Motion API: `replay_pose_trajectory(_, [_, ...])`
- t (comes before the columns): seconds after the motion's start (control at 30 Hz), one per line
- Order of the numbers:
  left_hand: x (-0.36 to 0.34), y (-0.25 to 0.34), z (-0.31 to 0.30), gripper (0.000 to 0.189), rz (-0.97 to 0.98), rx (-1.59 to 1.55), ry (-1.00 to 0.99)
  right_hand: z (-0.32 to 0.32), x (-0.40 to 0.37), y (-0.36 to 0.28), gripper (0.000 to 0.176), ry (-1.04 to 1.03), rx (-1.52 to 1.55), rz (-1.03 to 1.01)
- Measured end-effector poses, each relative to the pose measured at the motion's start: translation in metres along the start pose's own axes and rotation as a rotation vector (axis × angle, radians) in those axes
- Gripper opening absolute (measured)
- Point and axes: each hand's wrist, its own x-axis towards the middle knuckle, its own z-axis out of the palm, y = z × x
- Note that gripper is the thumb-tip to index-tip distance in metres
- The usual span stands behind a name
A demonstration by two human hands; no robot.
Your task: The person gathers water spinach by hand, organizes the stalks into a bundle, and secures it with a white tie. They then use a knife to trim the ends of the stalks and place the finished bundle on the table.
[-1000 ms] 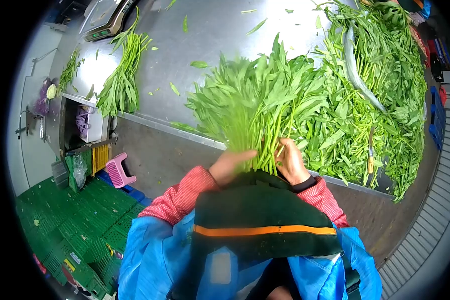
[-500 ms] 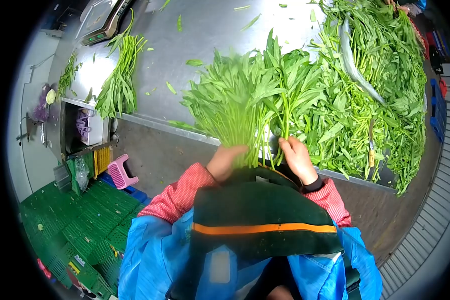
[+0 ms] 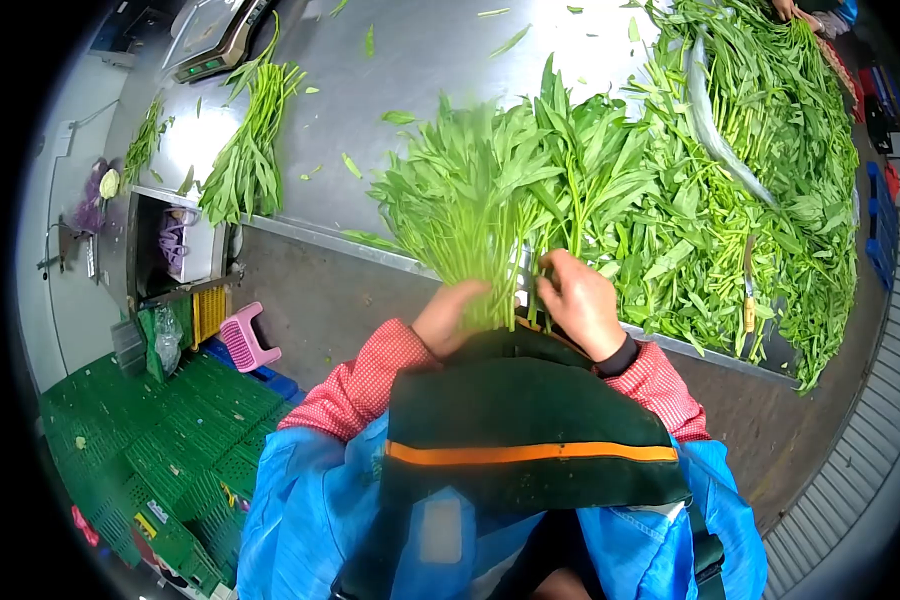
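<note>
A thick bunch of water spinach point(image 3: 460, 190) stands leaves-up at the table's near edge, its stems wrapped by my left hand point(image 3: 452, 318). Close beside it, my right hand point(image 3: 582, 305) is closed at the lower stems of a smaller clump of stalks point(image 3: 576, 190), with its fingertips turned toward the bunch. The two clumps touch where their leaves overlap. A large heap of loose water spinach point(image 3: 660, 250) spreads over the table to the right of my hands. Among its leaves lies a knife with a wooden handle point(image 3: 749, 312).
The metal table point(image 3: 370, 150) carries a scale point(image 3: 215, 40) and another water spinach bunch point(image 3: 255, 140) at left. A translucent strip point(image 3: 715, 140) lies over the heap. Another person's hand point(image 3: 785, 8) shows at top right. A pink stool point(image 3: 248, 338) stands near green crates point(image 3: 140, 430).
My right hand has shifted a little left and up, closer to the bunch, and its fingers are more bent. My left hand keeps its grip. The view has moved slightly.
</note>
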Motion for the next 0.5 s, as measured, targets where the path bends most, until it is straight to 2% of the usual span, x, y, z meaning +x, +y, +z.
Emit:
replay_pose_trajectory(0.13, [0.002,0.000,-0.001,0.035,-0.012,-0.024,-0.058,-0.005,0.001,-0.003,0.023,0.038,0.089,0.029])
replay_pose_trajectory(0.2, [0.008,-0.010,-0.012,0.035,0.146,0.223,-0.080,-0.008,0.007,-0.016,0.027,0.045,0.106,0.038])
replay_pose_trajectory(0.3, [0.021,-0.022,-0.031,0.035,0.221,0.367,-0.089,-0.008,0.014,-0.029,0.032,-0.027,0.062,0.054])
replay_pose_trajectory(0.37, [0.010,-0.006,-0.013,0.035,0.137,0.218,-0.096,0.007,0.011,-0.014,0.030,-0.031,0.069,0.123])
replay_pose_trajectory(0.43, [-0.012,0.011,0.011,0.036,-0.033,-0.107,-0.108,0.010,0.009,-0.007,0.026,-0.058,0.049,0.189])
replay_pose_trajectory(0.5, [-0.012,0.011,0.011,0.034,-0.066,-0.162,-0.128,0.010,0.006,-0.004,0.025,-0.010,0.031,0.103])
